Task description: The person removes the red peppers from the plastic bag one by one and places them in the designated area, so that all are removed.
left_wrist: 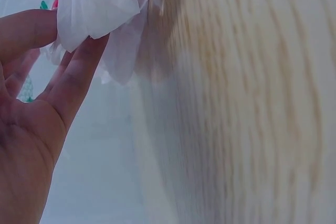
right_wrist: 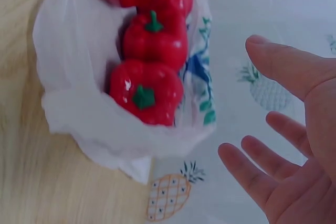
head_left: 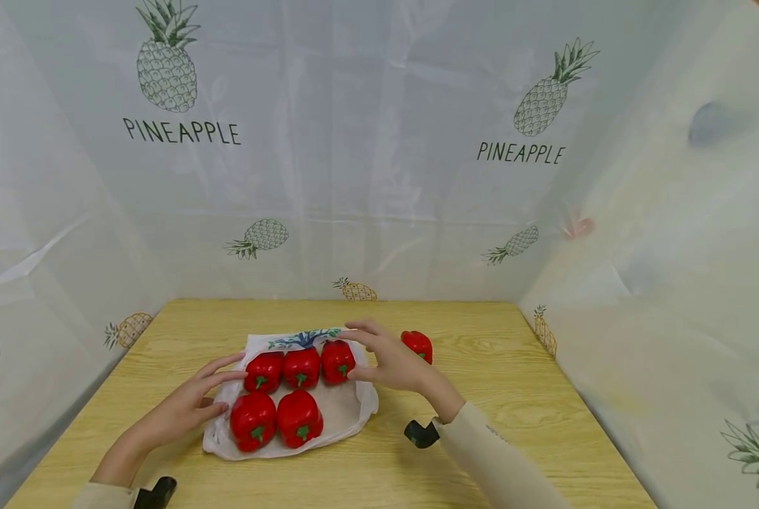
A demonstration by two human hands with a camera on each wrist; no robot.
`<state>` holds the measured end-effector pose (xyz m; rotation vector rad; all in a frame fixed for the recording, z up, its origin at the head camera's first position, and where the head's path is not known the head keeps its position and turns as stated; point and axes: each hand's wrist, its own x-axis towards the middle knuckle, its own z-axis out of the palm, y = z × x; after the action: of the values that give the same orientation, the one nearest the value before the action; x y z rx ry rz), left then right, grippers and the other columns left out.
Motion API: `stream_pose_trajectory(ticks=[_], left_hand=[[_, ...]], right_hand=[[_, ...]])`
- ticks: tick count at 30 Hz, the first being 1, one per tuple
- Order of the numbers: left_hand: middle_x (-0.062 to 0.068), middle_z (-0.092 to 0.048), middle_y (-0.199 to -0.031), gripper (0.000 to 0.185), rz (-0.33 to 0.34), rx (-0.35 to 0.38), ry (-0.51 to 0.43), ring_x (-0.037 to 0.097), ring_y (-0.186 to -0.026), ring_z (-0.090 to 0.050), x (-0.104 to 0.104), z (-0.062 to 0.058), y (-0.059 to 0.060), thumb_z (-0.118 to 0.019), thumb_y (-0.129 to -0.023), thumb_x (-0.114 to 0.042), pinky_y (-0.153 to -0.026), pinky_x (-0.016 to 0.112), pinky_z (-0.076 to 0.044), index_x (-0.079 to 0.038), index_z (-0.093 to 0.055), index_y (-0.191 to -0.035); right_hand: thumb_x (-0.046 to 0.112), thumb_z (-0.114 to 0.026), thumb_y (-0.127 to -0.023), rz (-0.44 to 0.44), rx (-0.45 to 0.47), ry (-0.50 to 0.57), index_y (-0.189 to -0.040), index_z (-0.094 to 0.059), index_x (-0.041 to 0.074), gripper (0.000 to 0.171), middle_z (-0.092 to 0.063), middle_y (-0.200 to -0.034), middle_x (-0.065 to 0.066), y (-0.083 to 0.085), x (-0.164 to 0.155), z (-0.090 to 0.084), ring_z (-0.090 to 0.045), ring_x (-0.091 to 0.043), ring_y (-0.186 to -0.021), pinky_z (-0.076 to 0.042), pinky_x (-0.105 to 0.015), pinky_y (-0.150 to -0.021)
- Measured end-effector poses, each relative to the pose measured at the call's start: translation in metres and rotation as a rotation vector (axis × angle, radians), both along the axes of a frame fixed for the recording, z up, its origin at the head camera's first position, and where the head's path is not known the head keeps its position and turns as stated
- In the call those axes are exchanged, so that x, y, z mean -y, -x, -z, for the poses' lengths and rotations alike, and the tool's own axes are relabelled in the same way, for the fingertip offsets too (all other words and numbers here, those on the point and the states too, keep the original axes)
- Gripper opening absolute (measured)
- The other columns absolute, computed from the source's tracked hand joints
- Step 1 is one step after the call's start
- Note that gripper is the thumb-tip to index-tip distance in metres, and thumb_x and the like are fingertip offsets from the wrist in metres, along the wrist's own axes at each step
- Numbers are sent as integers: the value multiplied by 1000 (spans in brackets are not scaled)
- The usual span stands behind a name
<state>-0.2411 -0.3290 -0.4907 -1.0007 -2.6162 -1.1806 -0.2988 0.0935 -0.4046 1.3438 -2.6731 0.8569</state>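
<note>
Lying on the wooden table [head_left: 519,396] is a white plastic bag [head_left: 344,413] spread flat, with five red bell peppers [head_left: 284,396] on it: three in a back row, two in a front row, packed so close that neighbours touch. A sixth red bell pepper [head_left: 418,344] sits on the bare wood just past the bag's right edge, partly hidden behind the right hand.

The left hand [head_left: 185,406] rests at the bag's left edge. In the left wrist view its thumb and fingers [left_wrist: 79,72] pinch a fold of the thin white plastic; most of that view is blurred wood grain, and only a sliver of red shows at the top edge, so the peppers cannot be made out there.

The right hand [head_left: 389,360] hovers at the bag's far right corner, near the blue-green print on the plastic. In the right wrist view its fingers [right_wrist: 286,66] are spread wide and straight, holding nothing, and a gap separates them from the bag. From the head view it is hard to tell whether the fingertips touch the plastic.

The right wrist view shows the bag's edge raised around the nearest pepper [right_wrist: 146,92], with the farther peppers cut off by the top of the frame. A pineapple-print curtain [head_left: 379,141] closes in the table on three sides. Dark wrist mounts show by both sleeves.
</note>
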Motion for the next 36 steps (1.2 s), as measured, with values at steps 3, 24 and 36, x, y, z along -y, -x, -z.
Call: stream_pose_trajectory(ticks=[3,24,36], left_hand=[[26,-33,-165,56,4,1,-3,-18,-144,-23,0,0,0,-75,-93,5,-81,54,-64,-8,-61,-146],[28,-31,-165,56,2,14,2,-20,-143,-22,0,1,1,-75,-93,5,-81,55,-64,-9,-61,-146],[25,-32,-166,55,-11,36,4,-21,-142,-22,-1,-1,0,-75,-94,3,-82,54,-64,-10,-61,-146]], right_hand=[[22,-82,-96,-19,5,-4,-155,-54,16,66,-44,-164,-13,-3,8,3,-42,-26,-150,-52,-40,-111],[16,-83,-94,-202,45,-3,-151,-58,13,62,-47,-159,-14,-21,50,36,-50,-20,-137,-57,-26,-100],[15,-83,-94,-218,107,-55,-148,-61,18,58,-47,-162,-7,-29,63,48,-47,-15,-142,-55,-21,-97]])
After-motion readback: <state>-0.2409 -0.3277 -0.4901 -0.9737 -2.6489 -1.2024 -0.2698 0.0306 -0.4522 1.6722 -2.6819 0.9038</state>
